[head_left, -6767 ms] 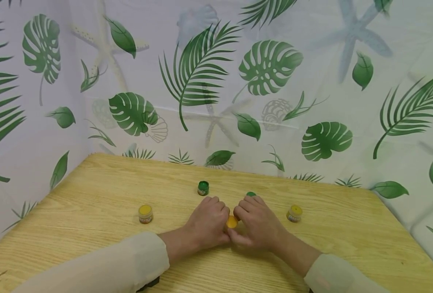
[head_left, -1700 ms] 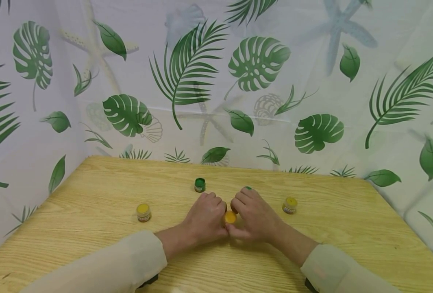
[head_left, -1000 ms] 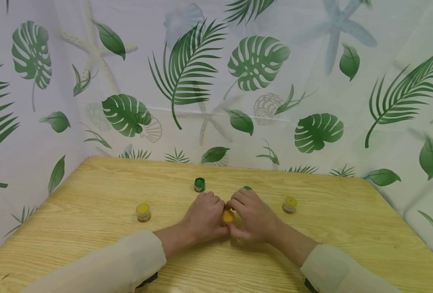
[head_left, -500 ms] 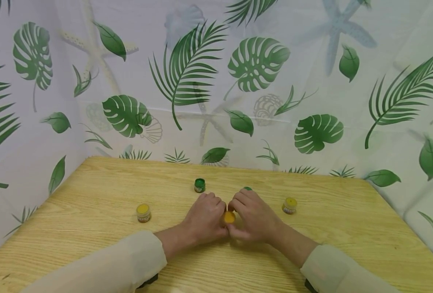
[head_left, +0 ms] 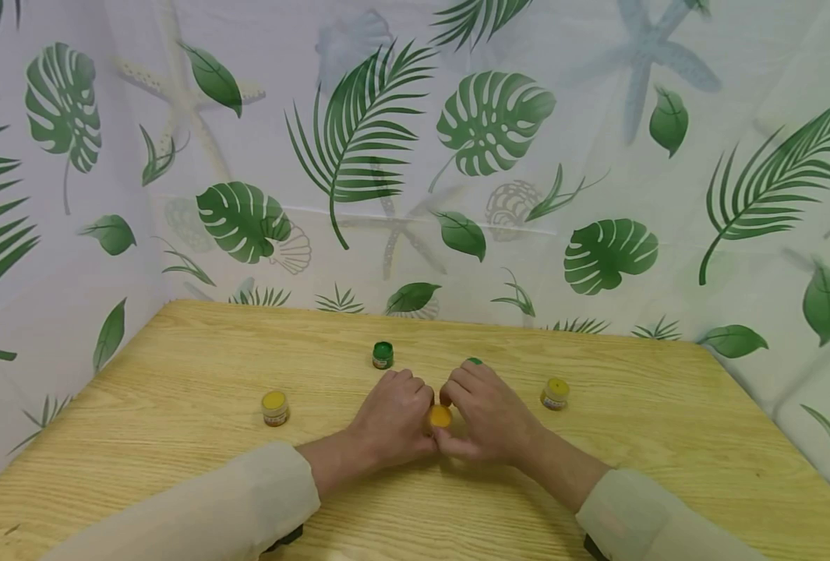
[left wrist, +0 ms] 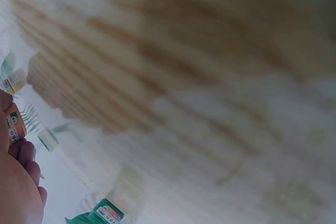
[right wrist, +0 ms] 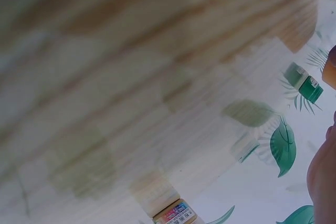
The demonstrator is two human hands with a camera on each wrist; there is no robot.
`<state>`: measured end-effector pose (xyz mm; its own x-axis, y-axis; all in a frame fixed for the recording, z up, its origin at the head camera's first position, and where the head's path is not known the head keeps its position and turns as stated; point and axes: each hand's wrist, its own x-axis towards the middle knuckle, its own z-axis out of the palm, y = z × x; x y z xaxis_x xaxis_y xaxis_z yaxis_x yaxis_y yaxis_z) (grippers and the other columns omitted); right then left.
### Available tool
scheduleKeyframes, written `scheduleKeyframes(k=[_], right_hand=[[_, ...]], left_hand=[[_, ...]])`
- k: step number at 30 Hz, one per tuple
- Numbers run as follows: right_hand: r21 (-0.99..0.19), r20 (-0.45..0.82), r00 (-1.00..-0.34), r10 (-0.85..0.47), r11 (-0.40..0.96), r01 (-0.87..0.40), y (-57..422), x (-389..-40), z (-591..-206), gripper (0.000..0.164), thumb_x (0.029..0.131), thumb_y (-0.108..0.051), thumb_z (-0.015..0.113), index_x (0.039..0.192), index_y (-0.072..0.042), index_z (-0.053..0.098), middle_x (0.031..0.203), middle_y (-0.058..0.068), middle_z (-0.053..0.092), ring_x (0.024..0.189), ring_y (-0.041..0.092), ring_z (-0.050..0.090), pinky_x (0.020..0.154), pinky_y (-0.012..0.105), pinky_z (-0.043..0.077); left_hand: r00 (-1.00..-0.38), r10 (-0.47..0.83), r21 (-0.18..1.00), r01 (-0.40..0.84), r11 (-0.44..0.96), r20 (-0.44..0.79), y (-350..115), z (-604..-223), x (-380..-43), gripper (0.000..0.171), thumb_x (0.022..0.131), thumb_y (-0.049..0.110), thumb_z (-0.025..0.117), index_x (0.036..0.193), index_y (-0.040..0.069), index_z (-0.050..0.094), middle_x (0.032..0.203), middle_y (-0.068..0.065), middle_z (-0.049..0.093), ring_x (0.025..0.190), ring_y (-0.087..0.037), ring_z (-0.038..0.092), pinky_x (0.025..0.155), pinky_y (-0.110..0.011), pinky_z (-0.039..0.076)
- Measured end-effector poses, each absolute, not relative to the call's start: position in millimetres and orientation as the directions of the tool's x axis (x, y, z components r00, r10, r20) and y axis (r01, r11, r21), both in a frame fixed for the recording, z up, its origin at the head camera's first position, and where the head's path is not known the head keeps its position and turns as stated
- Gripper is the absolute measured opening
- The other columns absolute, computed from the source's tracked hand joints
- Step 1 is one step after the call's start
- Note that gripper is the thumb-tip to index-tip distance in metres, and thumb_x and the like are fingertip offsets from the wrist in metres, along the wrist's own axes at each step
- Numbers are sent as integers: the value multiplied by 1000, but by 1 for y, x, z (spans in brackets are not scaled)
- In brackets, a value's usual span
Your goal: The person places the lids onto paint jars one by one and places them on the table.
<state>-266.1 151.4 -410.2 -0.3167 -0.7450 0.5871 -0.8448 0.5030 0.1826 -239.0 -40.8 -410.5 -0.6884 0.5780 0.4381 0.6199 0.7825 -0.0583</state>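
Your hands [head_left: 393, 421] [head_left: 488, 413] both grip the orange jar [head_left: 440, 416]; the green jar [head_left: 383, 357] looks opened, the yellow jars [head_left: 274, 409] [head_left: 556, 395] seemingly still capped.

- The left sleeve [head_left: 197, 502] is long, pale cream and plain, with a wide, loose cuff [head_left: 291, 479] at its end.
- The right sleeve [head_left: 667, 522] is a similar pale cream, slightly greenish, with soft, shallow folds.
- A small black piece [head_left: 287, 539] peeks out beneath the left cuff; a second black piece [head_left: 595, 547] shows under the right, both mostly hidden.
- The left hand [head_left: 395, 421] and right hand [head_left: 490, 413] are bare, as are both wrists [head_left: 340, 461].
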Motion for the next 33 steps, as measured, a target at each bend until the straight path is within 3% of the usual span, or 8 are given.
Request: scheduleKeyframes(k=[9, 14, 18, 23, 33], right_hand=[[189, 583, -334, -741, 524, -831, 151, -265, -409, 31, 79, -43, 66, 80, -13, 58, 75, -3, 51, 75, 16, 45, 71, 30, 40], [162, 575, -370, -730, 545, -823, 151, -264, -409, 35, 84, -45, 65, 71, -14, 54, 69, -6, 46, 70, 13, 41, 68, 28, 37], [139, 569, -392, -723, 554, -821, 151, -263, -408, 33, 85, -45, 65, 79, -13, 60, 75, -5, 54, 73, 13, 45, 69, 28, 40], [135, 556, -358, -750, 507, -851, 150, -264, -406, 30, 79, -37, 66, 94, -11, 65, 89, -1, 60, 84, 16, 51, 77, 32, 44], [167, 569, -324, -756, 492, -854, 151, -265, -408, 26, 76, -33, 66, 89, -11, 63, 84, -2, 57, 79, 15, 47, 73, 30, 41]], left_hand=[[-681, 581, -69, 621, 781, 446, -41, -411, -239, 37, 77, 50, 76, 78, 15, 65, 72, 6, 60, 69, -11, 47, 67, -24, 36], [-656, 585, -98, 622, 777, 477, -41, -412, -239, 35, 77, 48, 75, 73, 16, 62, 67, 6, 57, 65, -11, 46, 64, -23, 35], [-660, 572, -108, 605, 789, 487, -40, -412, -238, 37, 78, 50, 73, 73, 15, 62, 67, 5, 56, 65, -11, 46, 64, -24, 36], [-670, 553, -109, 583, 805, 495, -41, -412, -238, 39, 78, 52, 74, 79, 14, 66, 70, 4, 59, 67, -12, 48, 65, -24, 37], [-671, 553, -84, 596, 799, 495, -41, -412, -238, 34, 78, 47, 75, 79, 14, 66, 69, 4, 58, 67, -12, 47, 65, -24, 35]])
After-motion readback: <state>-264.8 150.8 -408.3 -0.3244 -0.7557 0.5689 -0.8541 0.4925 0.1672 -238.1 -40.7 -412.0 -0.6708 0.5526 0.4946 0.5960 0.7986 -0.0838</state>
